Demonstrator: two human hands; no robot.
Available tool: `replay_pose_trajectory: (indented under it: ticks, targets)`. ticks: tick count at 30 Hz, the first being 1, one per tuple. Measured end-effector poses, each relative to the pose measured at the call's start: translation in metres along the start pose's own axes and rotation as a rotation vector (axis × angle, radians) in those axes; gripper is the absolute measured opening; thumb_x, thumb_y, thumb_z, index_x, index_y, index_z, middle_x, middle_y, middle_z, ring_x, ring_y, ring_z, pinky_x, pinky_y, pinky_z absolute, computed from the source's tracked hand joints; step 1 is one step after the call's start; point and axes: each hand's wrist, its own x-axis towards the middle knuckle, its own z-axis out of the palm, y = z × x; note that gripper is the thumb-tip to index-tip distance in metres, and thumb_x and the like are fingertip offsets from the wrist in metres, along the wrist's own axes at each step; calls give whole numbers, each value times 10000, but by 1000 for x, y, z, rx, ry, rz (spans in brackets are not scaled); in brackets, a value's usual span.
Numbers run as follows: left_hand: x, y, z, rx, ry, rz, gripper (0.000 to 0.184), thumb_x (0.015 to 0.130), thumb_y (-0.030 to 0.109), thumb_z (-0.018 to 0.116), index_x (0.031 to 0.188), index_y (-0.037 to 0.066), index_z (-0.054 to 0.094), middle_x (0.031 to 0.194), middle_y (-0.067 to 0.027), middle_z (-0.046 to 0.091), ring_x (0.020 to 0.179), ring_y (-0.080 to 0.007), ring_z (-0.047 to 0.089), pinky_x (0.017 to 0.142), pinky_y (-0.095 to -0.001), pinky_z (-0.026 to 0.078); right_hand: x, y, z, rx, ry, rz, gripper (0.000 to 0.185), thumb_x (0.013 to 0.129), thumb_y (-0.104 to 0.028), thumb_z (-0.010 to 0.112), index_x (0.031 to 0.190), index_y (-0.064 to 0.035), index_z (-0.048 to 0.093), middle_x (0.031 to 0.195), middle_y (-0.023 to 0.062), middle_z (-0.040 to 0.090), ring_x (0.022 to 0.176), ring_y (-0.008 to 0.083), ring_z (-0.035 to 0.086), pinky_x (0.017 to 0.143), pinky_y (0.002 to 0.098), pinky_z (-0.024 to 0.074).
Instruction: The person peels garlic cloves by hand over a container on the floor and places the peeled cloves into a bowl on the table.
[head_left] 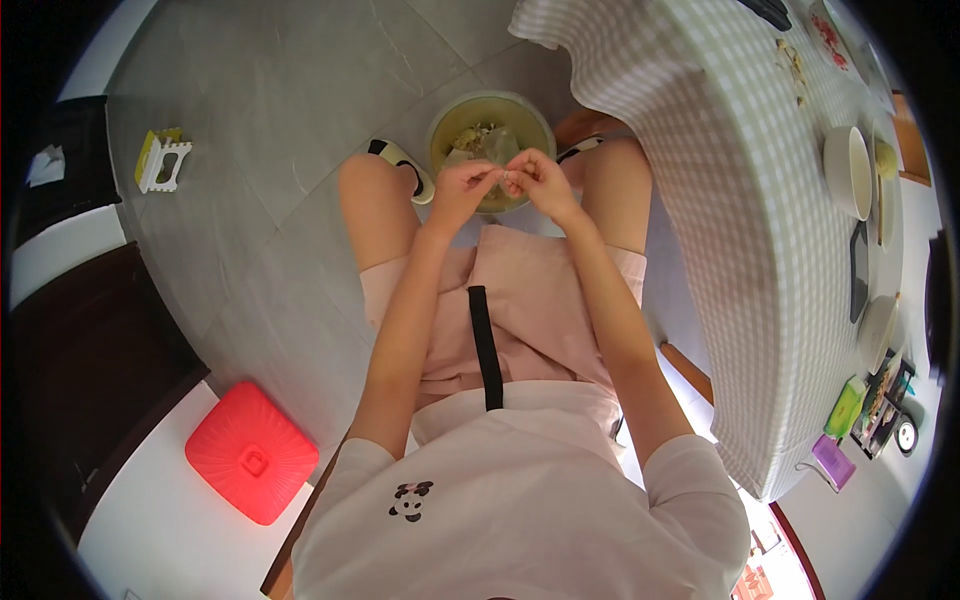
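Observation:
My left hand (468,188) and my right hand (541,186) meet fingertip to fingertip between my knees. Both are closed in a pinch; whatever small thing lies between the fingers is too tiny to name. Just beneath them, on the floor, stands a round yellowish bin (442,135). Pale scraps (474,137) and a clear, film-like piece (502,146) show inside it. My hands hide part of the bin's near side.
To the right is a table with a checked cloth (740,250), bearing a white bowl (847,172), a dark phone-like slab (859,270) and a green packet (846,407). A red lidded box (252,453) and a folding stool (162,160) are at left.

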Motion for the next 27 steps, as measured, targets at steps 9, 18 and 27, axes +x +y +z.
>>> replay_pose_trajectory:
  ticks: [9, 18, 27]
  targets:
    - [0, -1, -4, 124, -111, -12, 132, 771, 78, 551, 843, -26, 589, 771, -54, 602, 669, -78, 520, 599, -206, 422, -2, -4, -1, -141, -3, 36, 34, 769, 18, 511, 766, 1, 482, 638, 43, 536, 561, 84, 486, 502, 210, 413]
    - [-3, 7, -1, 382, -54, 107, 138, 764, 84, 545, 842, -28, 567, 761, -83, 593, 663, -99, 536, 598, -221, 429, -3, -3, 1, -156, 5, 15, 50, 766, 29, 506, 747, -13, 486, 627, 23, 516, 552, 72, 455, 495, 206, 393]
    - [3, -2, 3, -158, 64, -45, 90, 790, 49, 516, 812, -25, 562, 735, -32, 558, 674, -94, 528, 638, -200, 418, -1, -11, 4, 5, -33, -94, 58, 777, -8, 523, 825, -19, 493, 732, 39, 549, 643, 86, 513, 586, 202, 430]
